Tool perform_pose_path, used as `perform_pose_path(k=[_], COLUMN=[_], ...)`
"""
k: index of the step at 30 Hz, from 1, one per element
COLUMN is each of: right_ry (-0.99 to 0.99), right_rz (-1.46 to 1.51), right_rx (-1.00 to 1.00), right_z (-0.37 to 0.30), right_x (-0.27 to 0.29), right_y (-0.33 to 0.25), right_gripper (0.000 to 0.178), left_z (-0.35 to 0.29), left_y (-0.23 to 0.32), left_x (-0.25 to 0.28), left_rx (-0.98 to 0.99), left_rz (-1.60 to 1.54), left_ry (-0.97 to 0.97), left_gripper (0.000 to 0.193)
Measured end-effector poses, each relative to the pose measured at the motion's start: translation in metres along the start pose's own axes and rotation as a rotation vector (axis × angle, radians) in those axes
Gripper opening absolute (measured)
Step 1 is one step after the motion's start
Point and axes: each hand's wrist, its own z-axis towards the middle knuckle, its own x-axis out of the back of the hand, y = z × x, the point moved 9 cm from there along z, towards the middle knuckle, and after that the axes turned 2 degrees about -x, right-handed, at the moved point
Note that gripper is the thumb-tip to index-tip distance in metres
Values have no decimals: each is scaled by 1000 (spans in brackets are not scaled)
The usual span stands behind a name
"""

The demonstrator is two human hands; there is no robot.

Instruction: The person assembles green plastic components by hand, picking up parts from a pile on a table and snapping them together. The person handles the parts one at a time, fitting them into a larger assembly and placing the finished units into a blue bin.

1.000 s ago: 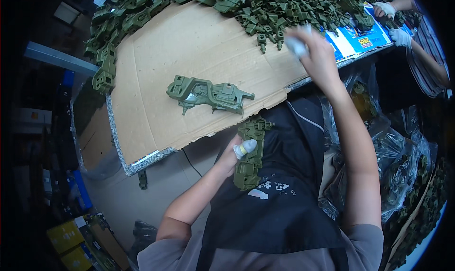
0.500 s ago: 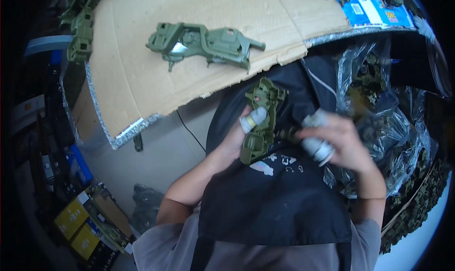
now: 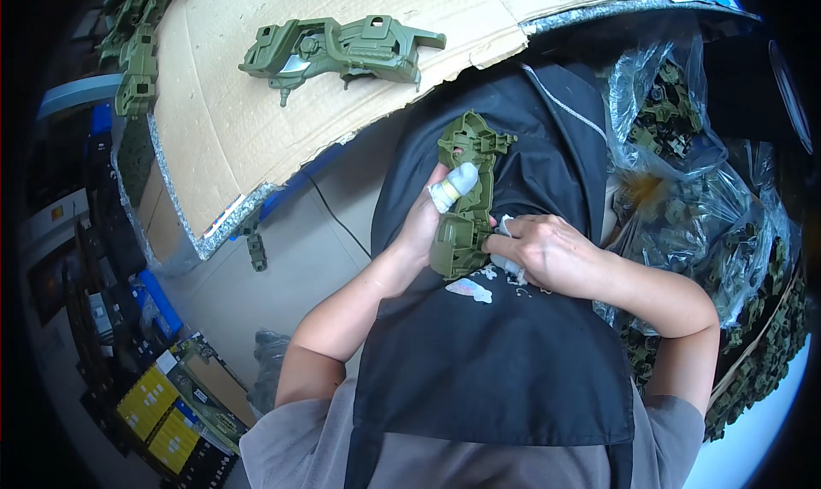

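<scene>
A green plastic toy vehicle shell (image 3: 479, 190) lies over my lap, hollow side up. My left hand (image 3: 440, 200) grips it along its left side, with a wrapped thumb pressing on the shell. My right hand (image 3: 543, 248), its fingers wrapped in white too, is closed against the shell's lower right edge. The small green part in its fingers is mostly hidden there. On the cardboard (image 3: 231, 121) ahead lies another green toy vehicle body (image 3: 342, 51), away from both hands.
A dark apron (image 3: 496, 361) with peeling white patches covers my lap. To the right stand clear plastic bags (image 3: 693, 224) of green parts. More green parts (image 3: 137, 74) line the table's left edge. One small part (image 3: 256, 251) rests on the floor, near yellow printed boxes (image 3: 154, 412).
My right hand has moved left, bringing the small green part from beside the shell to its lower right edge. The left hand keeps its grip. The view has shifted slightly.
</scene>
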Motion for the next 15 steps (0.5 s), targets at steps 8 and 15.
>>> perform_pose_path(k=[8, 15], right_ry=[-76, -368], right_rz=[85, -114], right_rx=[-41, 16], right_z=[5, 12], right_x=[-21, 15], right_y=[15, -10], right_gripper=[24, 39], left_z=[1, -7], left_y=[-5, 5], left_x=[7, 8], left_rx=[-68, -183], left_rz=[-83, 146], left_ry=[155, 45], left_gripper=[37, 47])
